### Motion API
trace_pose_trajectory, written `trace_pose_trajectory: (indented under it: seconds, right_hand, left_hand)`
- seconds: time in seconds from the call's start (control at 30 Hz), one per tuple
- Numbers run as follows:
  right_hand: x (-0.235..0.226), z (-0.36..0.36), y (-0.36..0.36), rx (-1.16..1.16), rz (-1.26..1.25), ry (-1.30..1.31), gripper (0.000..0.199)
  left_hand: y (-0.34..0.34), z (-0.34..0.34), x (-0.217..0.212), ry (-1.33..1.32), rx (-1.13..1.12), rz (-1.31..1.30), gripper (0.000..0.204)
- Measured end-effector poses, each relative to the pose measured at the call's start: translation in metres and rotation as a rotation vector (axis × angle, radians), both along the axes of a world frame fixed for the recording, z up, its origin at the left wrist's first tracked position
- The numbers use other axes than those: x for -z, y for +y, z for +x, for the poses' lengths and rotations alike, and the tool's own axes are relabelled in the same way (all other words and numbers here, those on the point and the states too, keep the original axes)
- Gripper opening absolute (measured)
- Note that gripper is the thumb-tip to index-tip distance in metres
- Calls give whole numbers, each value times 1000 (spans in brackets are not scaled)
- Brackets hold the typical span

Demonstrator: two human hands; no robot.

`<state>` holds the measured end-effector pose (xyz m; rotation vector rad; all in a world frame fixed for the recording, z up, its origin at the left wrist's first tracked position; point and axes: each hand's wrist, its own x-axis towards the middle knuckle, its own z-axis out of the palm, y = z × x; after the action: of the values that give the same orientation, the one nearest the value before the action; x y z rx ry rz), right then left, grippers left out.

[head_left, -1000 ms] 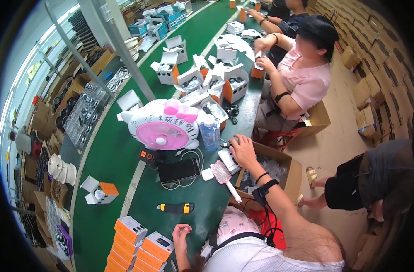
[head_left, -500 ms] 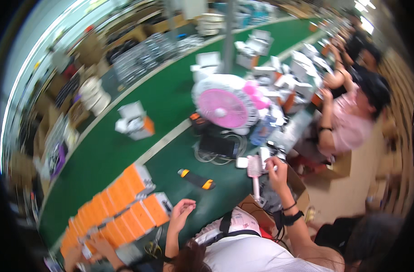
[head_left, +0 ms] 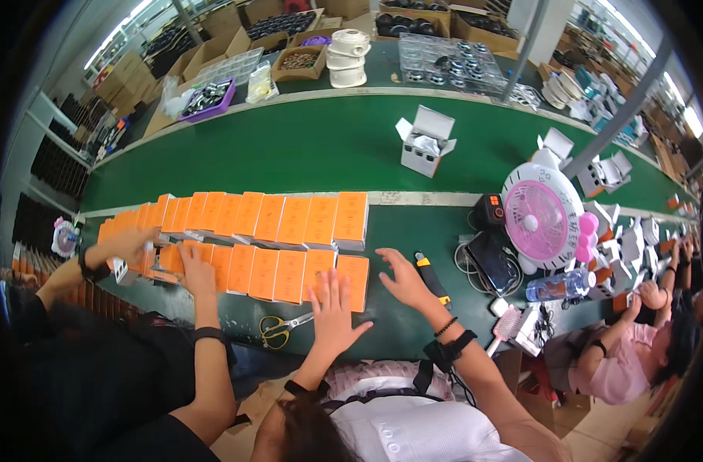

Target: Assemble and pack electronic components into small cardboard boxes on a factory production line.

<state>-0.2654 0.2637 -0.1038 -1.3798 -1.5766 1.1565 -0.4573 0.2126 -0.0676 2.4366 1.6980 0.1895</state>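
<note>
Left hand (head_left: pixel 334 312) flat, fingers spread, resting on the near-row orange boxes (head_left: pixel 290 273). Right hand (head_left: pixel 401 279) open, empty, just off the row's right end. The row runs leftward from both palms; left hand nearer. A co-worker's hands (head_left: pixel 190 269) work the far-left boxes.

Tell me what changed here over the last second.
The view swung left from the pink fan to the orange boxes. The right hand let go of the pink hairbrush and, like the left hand, now lies open by the boxes. The fan stayed put.
</note>
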Motion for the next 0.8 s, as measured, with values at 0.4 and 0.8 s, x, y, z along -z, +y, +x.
trace_pose_trajectory:
  seconds: [0.4,0.8]
  right_hand:
    - [45,81,-74,-6,415,-905,29]
    - [-15,97,-92,189,241,-128,68]
  left_hand:
    - [32,53,8,-158,-220,134,92]
    - [26,71,2,-703,142,-359,97]
